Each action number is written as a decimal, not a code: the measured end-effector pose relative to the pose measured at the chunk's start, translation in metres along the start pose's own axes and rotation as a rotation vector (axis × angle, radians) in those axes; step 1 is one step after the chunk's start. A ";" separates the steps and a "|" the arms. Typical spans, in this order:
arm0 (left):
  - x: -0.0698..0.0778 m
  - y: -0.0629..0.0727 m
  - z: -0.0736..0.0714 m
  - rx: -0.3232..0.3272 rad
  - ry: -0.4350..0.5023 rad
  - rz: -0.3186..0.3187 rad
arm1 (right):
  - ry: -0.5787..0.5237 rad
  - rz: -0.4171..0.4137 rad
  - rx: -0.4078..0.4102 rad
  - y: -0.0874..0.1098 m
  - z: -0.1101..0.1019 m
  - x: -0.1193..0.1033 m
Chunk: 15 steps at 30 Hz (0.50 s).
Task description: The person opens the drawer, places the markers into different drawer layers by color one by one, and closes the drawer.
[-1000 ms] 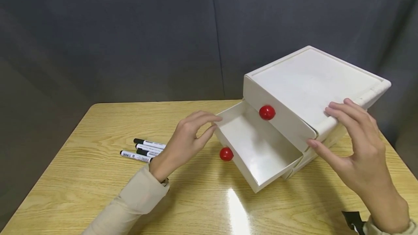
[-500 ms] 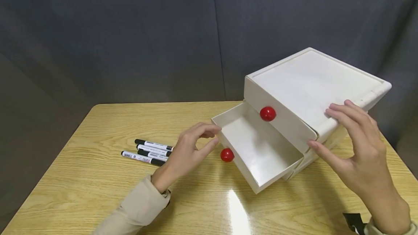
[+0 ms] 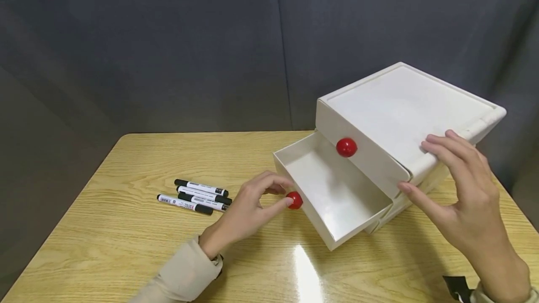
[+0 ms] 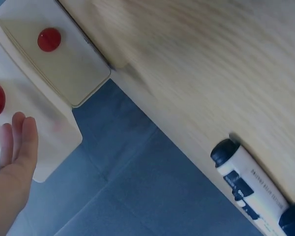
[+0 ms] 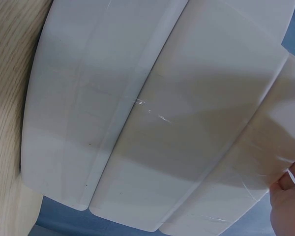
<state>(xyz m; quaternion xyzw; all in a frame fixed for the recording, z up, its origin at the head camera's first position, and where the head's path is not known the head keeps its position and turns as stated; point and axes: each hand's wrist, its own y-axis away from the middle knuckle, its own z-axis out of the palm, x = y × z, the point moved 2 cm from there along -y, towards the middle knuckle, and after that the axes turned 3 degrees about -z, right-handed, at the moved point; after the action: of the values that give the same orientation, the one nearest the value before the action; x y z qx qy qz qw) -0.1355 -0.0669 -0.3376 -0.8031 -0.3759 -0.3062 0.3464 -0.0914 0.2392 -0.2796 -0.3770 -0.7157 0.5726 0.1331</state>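
A white drawer unit stands at an angle on the right side of the table. Its middle drawer is pulled out and holds nothing. At that drawer's red round knob is my left hand, thumb tip overlapping the knob and the bent index finger just above it. In the left wrist view, the fingers lie loosely spread beside the knob. My right hand rests on the unit's near side, fingertips on the top edge and thumb at the front corner. Another red knob marks the closed top drawer.
Several black-capped white markers lie grouped on the wooden table, left of my left hand. A dark cloth hangs behind the table. Below the pulled-out drawer, the unit's lower front shows in part.
My left hand has left the open drawer's front edge and come down toward the viewer to its red knob. The drawer and my right hand stay in place.
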 end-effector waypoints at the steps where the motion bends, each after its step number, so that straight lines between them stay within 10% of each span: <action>1: 0.000 0.000 0.001 -0.010 0.009 -0.004 | 0.000 -0.001 0.001 0.000 0.000 0.000; 15: 0.001 -0.004 0.013 -0.061 0.075 -0.011 | -0.007 -0.010 0.003 0.004 0.000 0.007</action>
<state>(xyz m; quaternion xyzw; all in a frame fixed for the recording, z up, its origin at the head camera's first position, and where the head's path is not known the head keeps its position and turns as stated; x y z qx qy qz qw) -0.1353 -0.0538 -0.3431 -0.7993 -0.3574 -0.3491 0.3339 -0.0947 0.2446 -0.2848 -0.3713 -0.7172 0.5743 0.1341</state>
